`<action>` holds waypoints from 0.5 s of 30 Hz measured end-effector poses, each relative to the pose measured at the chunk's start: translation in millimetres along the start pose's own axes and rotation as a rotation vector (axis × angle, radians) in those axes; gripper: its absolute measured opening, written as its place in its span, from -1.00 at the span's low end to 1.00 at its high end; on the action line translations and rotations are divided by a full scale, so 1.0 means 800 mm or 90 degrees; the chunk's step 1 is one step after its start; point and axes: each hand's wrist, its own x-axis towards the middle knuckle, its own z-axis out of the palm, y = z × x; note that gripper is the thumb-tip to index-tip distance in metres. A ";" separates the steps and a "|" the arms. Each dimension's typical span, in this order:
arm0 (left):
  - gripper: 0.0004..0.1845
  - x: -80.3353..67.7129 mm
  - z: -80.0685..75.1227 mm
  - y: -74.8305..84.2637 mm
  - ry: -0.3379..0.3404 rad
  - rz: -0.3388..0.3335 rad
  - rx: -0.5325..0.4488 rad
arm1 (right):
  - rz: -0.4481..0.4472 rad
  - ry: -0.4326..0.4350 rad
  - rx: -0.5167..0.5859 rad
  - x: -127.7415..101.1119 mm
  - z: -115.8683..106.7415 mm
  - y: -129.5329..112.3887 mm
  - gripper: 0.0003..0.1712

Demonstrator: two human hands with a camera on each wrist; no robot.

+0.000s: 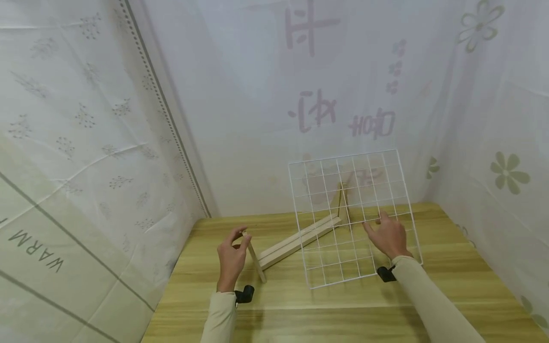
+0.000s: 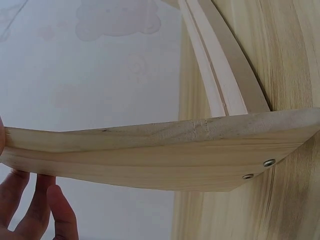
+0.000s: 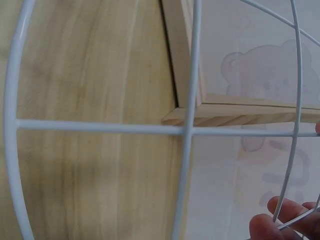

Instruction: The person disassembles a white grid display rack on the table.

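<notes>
Pale wooden U-shaped frame (image 1: pixel 280 254) stood on the yellowish wood-grain table (image 1: pixel 193 271), its long base bar (image 2: pixel 220 60) slanting from near left to far right, its left end board (image 2: pixel 125 160) and right end board (image 3: pixel 260 111) pointing up. With my left hand (image 1: pixel 231 257) I pinched the left board's top between thumb and fingers. My right hand (image 1: pixel 389 236) gripped the white wire grid (image 3: pixel 188 131), tilted before the frame's far right end.
</notes>
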 end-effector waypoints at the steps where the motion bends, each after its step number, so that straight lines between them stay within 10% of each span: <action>1: -0.72 -0.001 -0.001 0.003 0.000 0.001 -0.001 | -0.002 -0.003 -0.002 -0.002 0.000 0.003 -0.42; 15: -0.73 -0.014 -0.016 0.046 -0.010 0.019 -0.001 | -0.029 -0.019 -0.019 -0.024 -0.005 0.035 -0.40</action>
